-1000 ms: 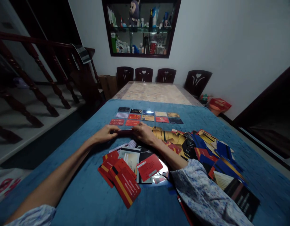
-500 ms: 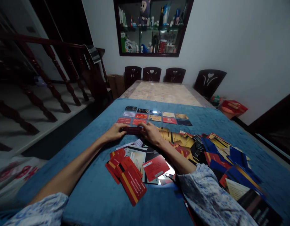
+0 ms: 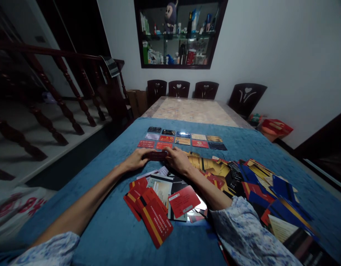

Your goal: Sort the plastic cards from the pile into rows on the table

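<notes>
Between my two hands is a dark red card (image 3: pixel 157 156), held level just in front of the rows of cards. My left hand (image 3: pixel 137 159) pinches its left end, and my right hand (image 3: pixel 177 159) grips its right end. Beyond them, cards lie in neat rows, among them a white-and-red one (image 3: pixel 200 143) and a black one (image 3: pixel 154 129). Below my hands is a loose pile with red cards (image 3: pixel 155 218) and a pinkish-red card (image 3: pixel 184 201). Gold cards (image 3: pixel 206 164) lie beside my right forearm.
A scattered heap of blue cards (image 3: pixel 282 186) and others covers the right side of the blue cloth (image 3: pixel 103 218). Chairs (image 3: pixel 178 89) stand behind the table's bare far end (image 3: pixel 195 111). A railing (image 3: pixel 56 53) runs along the left.
The view has tilted slightly, so the scene sits a little lower. Both hands still hold the dark red card, which shows slightly more of its face.
</notes>
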`<state>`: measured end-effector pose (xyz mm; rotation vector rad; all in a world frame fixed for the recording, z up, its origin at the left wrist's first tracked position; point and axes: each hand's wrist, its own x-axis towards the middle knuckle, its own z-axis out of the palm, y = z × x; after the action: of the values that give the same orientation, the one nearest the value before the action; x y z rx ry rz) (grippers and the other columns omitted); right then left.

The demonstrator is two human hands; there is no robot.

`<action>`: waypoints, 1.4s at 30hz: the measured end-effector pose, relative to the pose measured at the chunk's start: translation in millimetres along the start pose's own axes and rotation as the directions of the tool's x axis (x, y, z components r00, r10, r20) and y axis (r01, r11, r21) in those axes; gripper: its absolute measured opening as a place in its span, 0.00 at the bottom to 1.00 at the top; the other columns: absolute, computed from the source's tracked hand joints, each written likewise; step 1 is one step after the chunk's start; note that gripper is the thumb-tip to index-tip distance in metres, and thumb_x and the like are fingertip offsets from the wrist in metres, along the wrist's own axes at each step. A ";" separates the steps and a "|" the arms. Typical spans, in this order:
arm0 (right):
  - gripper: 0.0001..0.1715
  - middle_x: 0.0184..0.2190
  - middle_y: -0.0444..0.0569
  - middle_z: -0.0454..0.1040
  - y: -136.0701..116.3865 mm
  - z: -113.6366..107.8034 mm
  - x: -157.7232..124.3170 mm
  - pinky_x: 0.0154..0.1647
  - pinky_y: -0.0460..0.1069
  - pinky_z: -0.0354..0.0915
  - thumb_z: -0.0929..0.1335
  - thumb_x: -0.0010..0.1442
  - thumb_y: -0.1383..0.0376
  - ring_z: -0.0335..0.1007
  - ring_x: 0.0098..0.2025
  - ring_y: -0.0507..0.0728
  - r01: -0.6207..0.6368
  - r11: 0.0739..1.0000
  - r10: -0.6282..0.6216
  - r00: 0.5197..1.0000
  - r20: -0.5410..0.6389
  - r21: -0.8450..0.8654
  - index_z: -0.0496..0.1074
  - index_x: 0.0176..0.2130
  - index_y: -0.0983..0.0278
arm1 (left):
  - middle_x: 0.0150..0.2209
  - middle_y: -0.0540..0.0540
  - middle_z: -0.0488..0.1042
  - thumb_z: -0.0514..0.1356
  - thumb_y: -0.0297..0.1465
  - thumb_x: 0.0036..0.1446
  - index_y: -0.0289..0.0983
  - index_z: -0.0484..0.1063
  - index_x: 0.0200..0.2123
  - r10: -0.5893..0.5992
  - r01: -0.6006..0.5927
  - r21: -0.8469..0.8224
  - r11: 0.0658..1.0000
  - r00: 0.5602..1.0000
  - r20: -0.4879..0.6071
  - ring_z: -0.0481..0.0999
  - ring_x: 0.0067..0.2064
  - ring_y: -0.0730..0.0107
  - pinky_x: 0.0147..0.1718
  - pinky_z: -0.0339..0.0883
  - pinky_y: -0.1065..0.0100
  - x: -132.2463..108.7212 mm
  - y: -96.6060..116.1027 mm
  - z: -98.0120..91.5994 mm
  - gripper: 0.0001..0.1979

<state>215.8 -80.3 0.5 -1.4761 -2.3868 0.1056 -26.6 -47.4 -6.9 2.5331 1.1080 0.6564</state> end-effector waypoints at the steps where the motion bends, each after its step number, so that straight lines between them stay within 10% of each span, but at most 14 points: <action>1: 0.23 0.45 0.54 0.76 -0.2 0.3 0.1 0.45 0.48 0.61 0.65 0.66 0.66 0.71 0.47 0.59 0.001 1.000 -0.001 1.000 0.003 -0.008 0.67 0.59 0.59 | 0.52 0.42 0.79 0.57 0.23 0.55 0.36 0.73 0.55 0.003 -0.003 -0.008 1.000 1.000 -0.003 0.78 0.52 0.63 0.56 0.69 0.59 -0.1 -0.7 0.7 0.24; 19: 0.28 0.54 0.61 0.69 -18.2 -20.7 8.2 0.51 0.56 0.59 0.67 0.62 0.65 0.63 0.55 0.65 0.059 0.970 -0.068 0.997 -0.029 -0.234 0.62 0.61 0.64 | 0.52 0.41 0.77 0.60 0.29 0.51 0.35 0.71 0.55 -0.111 0.071 -0.253 0.965 0.983 -0.146 0.78 0.49 0.58 0.53 0.71 0.56 7.8 6.7 -6.3 0.25; 42: 0.23 0.59 0.60 0.65 -36.6 -33.2 89.9 0.53 0.60 0.65 0.65 0.65 0.56 0.59 0.59 0.66 0.084 0.965 -0.050 0.989 0.138 -0.250 0.69 0.56 0.64 | 0.54 0.40 0.67 0.62 0.35 0.51 0.37 0.69 0.59 -0.068 0.063 0.177 0.982 0.997 0.020 0.66 0.57 0.51 0.61 0.59 0.51 36.8 -68.8 -61.1 0.31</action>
<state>158.3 -21.5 61.9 -1.5382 -2.6354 -0.1312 -78.3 30.7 25.5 2.6296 1.2867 0.5280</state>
